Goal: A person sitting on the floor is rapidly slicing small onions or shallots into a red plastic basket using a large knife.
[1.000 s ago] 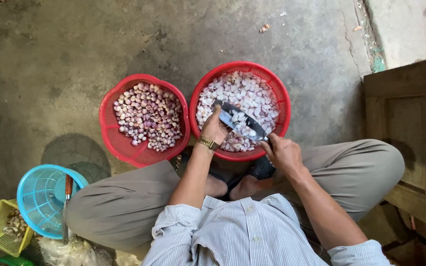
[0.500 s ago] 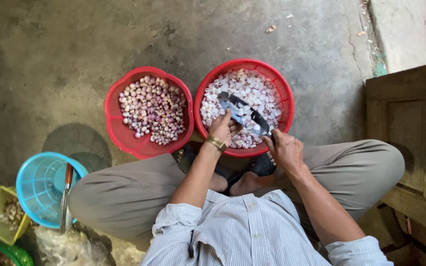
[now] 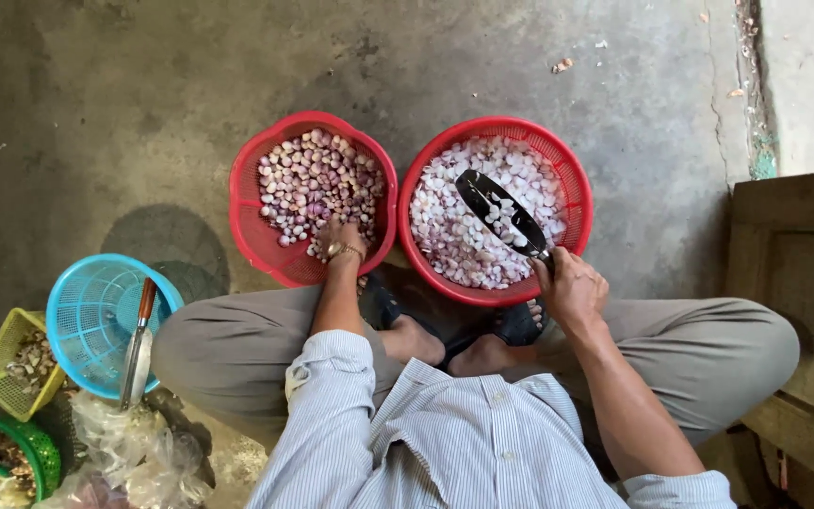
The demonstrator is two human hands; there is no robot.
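Seated cross-legged on the concrete floor (image 3: 520,66), you face two red baskets side by side. Your left hand (image 3: 339,236) reaches into the left red basket (image 3: 247,203), fingers among unpeeled purple shallots (image 3: 317,184). Your right hand (image 3: 569,287) closes its grip on the handle of a dark-bladed knife (image 3: 499,212), whose blade lies tilted over the pale peeled shallots (image 3: 463,236) in the right red basket (image 3: 572,188). At your left, a blue basket (image 3: 87,311) holds a second knife (image 3: 138,344); a yellow basket (image 3: 11,363) and a green basket (image 3: 2,462) of scraps sit just beside it.
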